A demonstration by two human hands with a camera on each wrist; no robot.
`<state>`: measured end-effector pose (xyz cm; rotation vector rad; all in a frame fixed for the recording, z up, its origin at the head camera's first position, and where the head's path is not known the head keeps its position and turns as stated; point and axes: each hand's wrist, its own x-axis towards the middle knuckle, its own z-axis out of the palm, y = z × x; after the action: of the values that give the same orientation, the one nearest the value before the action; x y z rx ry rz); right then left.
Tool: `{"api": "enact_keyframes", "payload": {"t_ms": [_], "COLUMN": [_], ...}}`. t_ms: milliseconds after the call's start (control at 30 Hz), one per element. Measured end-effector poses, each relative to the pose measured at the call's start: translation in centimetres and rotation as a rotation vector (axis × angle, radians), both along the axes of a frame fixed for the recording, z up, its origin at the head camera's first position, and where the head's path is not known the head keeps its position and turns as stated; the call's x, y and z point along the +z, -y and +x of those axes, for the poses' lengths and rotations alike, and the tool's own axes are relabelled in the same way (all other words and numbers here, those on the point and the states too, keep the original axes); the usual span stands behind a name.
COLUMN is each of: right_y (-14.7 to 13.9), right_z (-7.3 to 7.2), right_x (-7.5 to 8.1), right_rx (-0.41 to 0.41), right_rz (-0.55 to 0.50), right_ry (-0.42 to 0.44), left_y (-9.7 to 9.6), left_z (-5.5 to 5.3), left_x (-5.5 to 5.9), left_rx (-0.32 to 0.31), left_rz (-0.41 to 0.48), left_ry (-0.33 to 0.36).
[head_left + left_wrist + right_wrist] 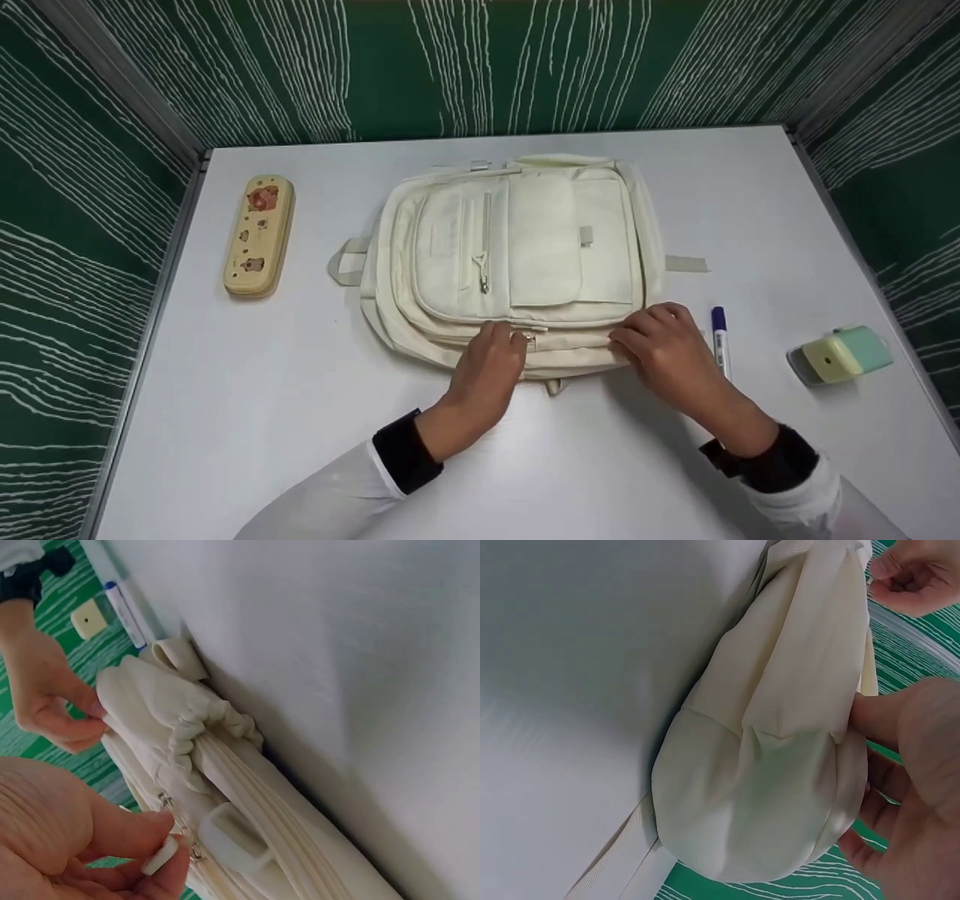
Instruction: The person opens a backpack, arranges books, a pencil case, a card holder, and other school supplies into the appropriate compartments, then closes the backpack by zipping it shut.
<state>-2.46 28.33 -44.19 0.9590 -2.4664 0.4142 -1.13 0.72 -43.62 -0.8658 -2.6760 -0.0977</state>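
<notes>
A cream backpack (544,247) lies flat on the white table, front pockets up, its top handle pointing left. At its near side, my left hand (486,375) pinches a pale zipper pull (160,856) between thumb and fingers. The metal zipper slider (196,849) shows close by in the left wrist view. My right hand (671,360) grips the fabric at the bag's lower near corner, thumb on one side and fingers on the other, as the right wrist view shows. An elastic-topped side pocket (217,724) faces the left wrist camera.
A yellow pencil case (259,236) with cartoon animals lies at the far left of the table (315,420). Right of the bag lies a marker (720,337) with a dark blue cap, beside my right hand. A yellow and green pencil sharpener (840,356) sits near the right edge.
</notes>
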Motion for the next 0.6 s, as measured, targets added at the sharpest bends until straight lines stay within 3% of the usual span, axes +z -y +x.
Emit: {"api": "enact_keyframes", "payload": {"t_ms": [233, 400, 600], "right_y": [-0.2, -0.4, -0.5], "right_z": [-0.5, -0.6, -0.6], "right_x": [0.1, 0.3, 0.3], "right_rx": [0.02, 0.017, 0.021], "right_rz": [0.02, 0.018, 0.025], "right_ry": [-0.018, -0.016, -0.021], "left_y": [2.1, 4.8, 7.6], "left_z": [-0.4, -0.8, -1.2], "left_x": [-0.2, 0.2, 0.1], "left_rx": [0.147, 0.206, 0.228], "left_rz": [-0.097, -0.041, 0.089], "left_ry": [0.031, 0.058, 0.106]}}
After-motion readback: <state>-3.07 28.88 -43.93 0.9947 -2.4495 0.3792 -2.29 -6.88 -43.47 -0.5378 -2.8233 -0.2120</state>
